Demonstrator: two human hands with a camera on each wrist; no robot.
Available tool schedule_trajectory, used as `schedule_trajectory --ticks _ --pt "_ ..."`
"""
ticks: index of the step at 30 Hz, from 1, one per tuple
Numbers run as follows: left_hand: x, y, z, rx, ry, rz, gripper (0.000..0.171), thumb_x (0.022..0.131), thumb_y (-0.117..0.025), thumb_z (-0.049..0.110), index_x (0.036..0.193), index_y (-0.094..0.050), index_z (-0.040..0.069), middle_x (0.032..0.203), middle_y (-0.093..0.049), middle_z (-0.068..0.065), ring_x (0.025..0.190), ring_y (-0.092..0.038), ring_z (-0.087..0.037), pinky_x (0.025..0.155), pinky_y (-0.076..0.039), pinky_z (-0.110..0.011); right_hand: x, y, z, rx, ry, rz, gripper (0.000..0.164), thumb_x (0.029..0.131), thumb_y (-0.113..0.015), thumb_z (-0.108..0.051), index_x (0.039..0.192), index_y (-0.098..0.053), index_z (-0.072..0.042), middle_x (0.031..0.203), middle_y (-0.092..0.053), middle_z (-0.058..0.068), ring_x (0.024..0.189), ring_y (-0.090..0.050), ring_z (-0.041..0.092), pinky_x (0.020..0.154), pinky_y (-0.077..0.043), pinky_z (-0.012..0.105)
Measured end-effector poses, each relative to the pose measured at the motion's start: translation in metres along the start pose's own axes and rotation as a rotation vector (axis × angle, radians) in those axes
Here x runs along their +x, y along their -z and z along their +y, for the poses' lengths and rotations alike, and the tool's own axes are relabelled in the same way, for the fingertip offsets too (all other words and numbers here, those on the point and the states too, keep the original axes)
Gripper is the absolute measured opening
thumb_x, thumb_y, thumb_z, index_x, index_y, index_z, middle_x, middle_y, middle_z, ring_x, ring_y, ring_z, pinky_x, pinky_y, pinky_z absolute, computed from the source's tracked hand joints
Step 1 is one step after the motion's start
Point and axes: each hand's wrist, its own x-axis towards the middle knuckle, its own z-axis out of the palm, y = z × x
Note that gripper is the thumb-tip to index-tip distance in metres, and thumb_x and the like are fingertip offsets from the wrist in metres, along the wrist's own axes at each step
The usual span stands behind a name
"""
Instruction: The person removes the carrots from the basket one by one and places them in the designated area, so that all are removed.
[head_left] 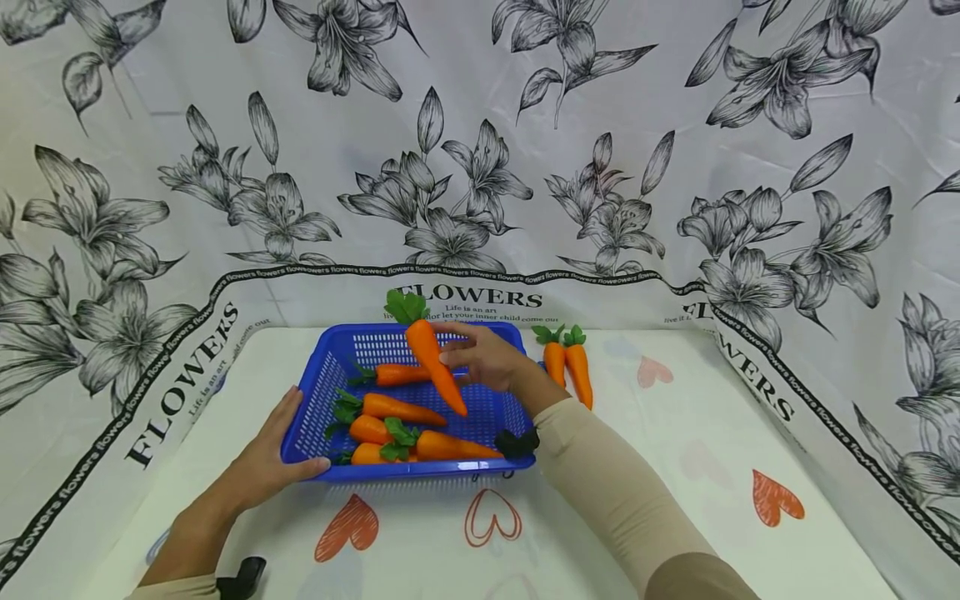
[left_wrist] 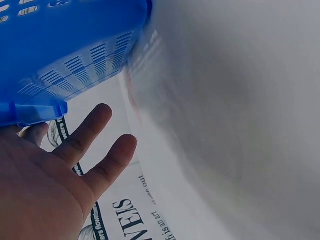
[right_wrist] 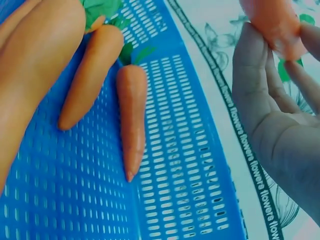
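Above the blue basket (head_left: 408,471), my right hand (head_left: 487,357) pinches a carrot (head_left: 435,367) between thumb and fingers. The carrot tilts, leafy top up and tip down to the right; part of it also shows in the right wrist view, with the fingertips (right_wrist: 250,42) against it. Several carrots lie in the basket, among them one at the back (head_left: 401,375) and one at the front (head_left: 457,446). My left hand (head_left: 258,462) rests at the basket's left side, thumb along the front corner. In the left wrist view its fingers (left_wrist: 92,130) are straight and spread below the rim.
Two more carrots (head_left: 577,371) lie on the white table (head_left: 660,467) just right of the basket. A floral cloth (head_left: 480,167) hangs behind the table. The table cover carries printed hearts (head_left: 776,498).
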Motion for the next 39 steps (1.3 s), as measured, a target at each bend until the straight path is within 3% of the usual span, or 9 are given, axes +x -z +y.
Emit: schedule_trajectory --ticks 7,20,31,39 --pt "0.001 -0.001 0.002 0.000 0.006 -0.006 0.102 0.069 -0.070 0.036 0.140 0.003 0.024 0.144 0.009 -0.001 0.124 -0.008 -0.042 0.085 -0.018 -0.067 -0.008 -0.003 -0.008 0.070 0.043 0.020 0.050 0.080 -0.061 -0.006 0.126 -0.047 -0.021 0.111 -0.050 0.022 0.090 -0.055 0.034 0.073 -0.044 0.051" --pt "0.002 0.000 0.004 0.009 0.010 -0.010 0.102 0.069 -0.070 0.036 0.140 0.004 0.024 0.143 0.011 0.001 0.123 -0.009 -0.043 0.085 -0.019 -0.066 -0.037 -0.023 -0.035 0.103 0.191 0.018 0.052 0.079 -0.063 -0.010 0.128 -0.045 -0.018 0.110 -0.050 0.020 0.087 -0.055 0.029 0.068 -0.048 0.043" --pt "0.002 0.000 0.004 0.009 0.016 -0.017 0.103 0.069 -0.070 0.037 0.140 0.004 0.024 0.143 0.011 0.001 0.123 -0.008 -0.043 0.084 -0.019 -0.067 -0.061 -0.031 -0.049 0.141 0.302 0.062 0.050 0.082 -0.056 -0.004 0.129 -0.043 -0.014 0.105 -0.051 0.019 0.084 -0.054 0.027 0.070 -0.047 0.047" --pt "-0.001 0.001 0.004 0.008 0.013 -0.018 0.102 0.070 -0.069 0.036 0.140 0.004 0.023 0.144 0.011 -0.003 0.123 -0.007 -0.043 0.084 -0.018 -0.067 -0.076 -0.034 -0.062 0.124 0.365 0.047 0.048 0.084 -0.052 -0.003 0.130 -0.040 -0.012 0.107 -0.049 0.019 0.083 -0.053 0.027 0.067 -0.049 0.044"
